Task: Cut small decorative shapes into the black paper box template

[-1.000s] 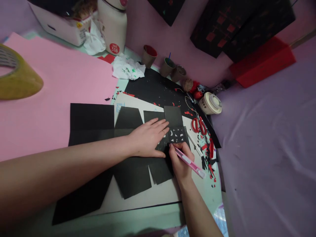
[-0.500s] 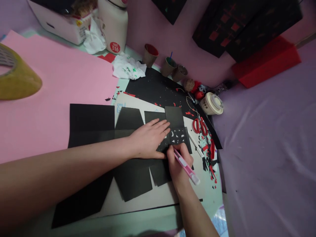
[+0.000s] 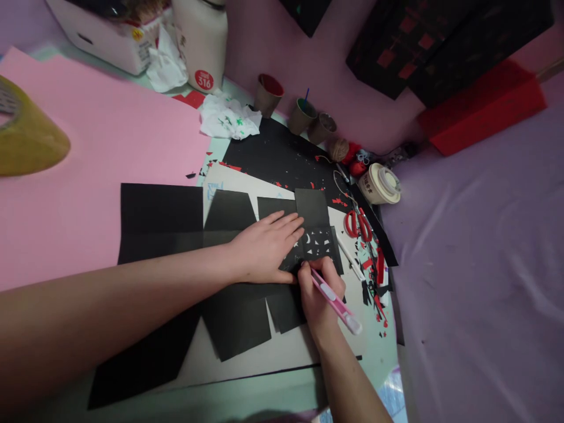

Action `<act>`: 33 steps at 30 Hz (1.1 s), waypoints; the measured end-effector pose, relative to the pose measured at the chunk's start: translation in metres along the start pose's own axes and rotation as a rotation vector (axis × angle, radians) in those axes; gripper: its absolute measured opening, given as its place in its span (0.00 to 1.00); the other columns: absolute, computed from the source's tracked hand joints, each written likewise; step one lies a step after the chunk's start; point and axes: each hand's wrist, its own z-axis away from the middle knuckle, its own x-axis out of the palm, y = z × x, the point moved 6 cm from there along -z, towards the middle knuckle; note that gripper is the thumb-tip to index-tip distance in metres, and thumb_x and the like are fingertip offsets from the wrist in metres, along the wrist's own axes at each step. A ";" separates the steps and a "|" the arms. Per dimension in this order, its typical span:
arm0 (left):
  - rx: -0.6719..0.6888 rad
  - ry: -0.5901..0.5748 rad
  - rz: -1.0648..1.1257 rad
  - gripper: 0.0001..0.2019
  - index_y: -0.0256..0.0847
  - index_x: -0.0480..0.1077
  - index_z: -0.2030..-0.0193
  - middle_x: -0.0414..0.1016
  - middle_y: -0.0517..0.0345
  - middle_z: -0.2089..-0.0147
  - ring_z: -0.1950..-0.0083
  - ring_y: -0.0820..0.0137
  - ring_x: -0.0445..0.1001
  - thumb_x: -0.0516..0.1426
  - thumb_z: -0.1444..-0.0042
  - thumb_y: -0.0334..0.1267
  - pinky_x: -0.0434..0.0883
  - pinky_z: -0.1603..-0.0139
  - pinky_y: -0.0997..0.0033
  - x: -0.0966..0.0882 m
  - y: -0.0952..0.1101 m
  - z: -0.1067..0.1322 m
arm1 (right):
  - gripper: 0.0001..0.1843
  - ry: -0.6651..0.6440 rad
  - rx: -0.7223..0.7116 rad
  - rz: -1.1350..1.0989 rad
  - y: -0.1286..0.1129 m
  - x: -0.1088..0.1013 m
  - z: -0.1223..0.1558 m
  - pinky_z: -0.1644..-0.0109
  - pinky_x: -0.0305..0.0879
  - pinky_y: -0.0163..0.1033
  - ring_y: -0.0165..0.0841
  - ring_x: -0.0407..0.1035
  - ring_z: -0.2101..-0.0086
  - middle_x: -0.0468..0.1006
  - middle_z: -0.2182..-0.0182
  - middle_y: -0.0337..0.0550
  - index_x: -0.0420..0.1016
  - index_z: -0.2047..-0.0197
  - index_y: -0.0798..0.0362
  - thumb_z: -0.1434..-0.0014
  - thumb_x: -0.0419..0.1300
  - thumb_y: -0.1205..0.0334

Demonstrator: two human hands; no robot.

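My left hand (image 3: 264, 247) lies flat, fingers stretched out, pressing down a black paper cut-out (image 3: 229, 217) spread on the table. My right hand (image 3: 319, 291) is closed round a pink craft knife (image 3: 335, 299), its tip at the lower edge of a black panel (image 3: 318, 244) pierced with small white star, crescent and triangle shapes. Both hands touch this panel, the left fingertips at its left edge.
A pink paper sheet (image 3: 97, 147) covers the left. Red scissors (image 3: 358, 224), a white pen and paper scraps lie right of the panel. Paper cups (image 3: 268, 94), twine, a round tape dispenser (image 3: 379, 183), crumpled tissue and a white jug stand at the back. Purple cloth (image 3: 480, 252) fills the right.
My right hand drew back slightly toward me and left along the panel's lower edge, and the knife's angle shifted. The left hand stayed pressed in place.
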 end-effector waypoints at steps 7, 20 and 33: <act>-0.002 0.000 -0.006 0.44 0.29 0.56 0.32 0.46 0.41 0.27 0.25 0.58 0.43 0.51 0.45 0.65 0.40 0.27 0.57 0.000 -0.001 0.000 | 0.10 0.002 0.098 -0.081 0.002 -0.002 0.000 0.74 0.60 0.32 0.27 0.62 0.80 0.70 0.81 0.34 0.65 0.74 0.52 0.43 0.59 0.61; 0.007 0.017 0.007 0.46 0.29 0.56 0.32 0.47 0.40 0.27 0.25 0.57 0.44 0.52 0.46 0.66 0.39 0.27 0.57 0.001 -0.001 0.001 | 0.10 0.001 0.110 -0.079 0.005 -0.002 -0.001 0.73 0.62 0.33 0.28 0.63 0.79 0.71 0.80 0.34 0.67 0.74 0.52 0.43 0.60 0.59; 0.008 0.024 0.006 0.45 0.29 0.56 0.32 0.47 0.40 0.27 0.25 0.57 0.44 0.51 0.46 0.66 0.40 0.28 0.57 0.001 -0.001 0.001 | 0.10 -0.011 0.110 -0.108 0.005 -0.002 -0.001 0.74 0.62 0.32 0.28 0.63 0.80 0.72 0.80 0.34 0.66 0.74 0.52 0.44 0.60 0.60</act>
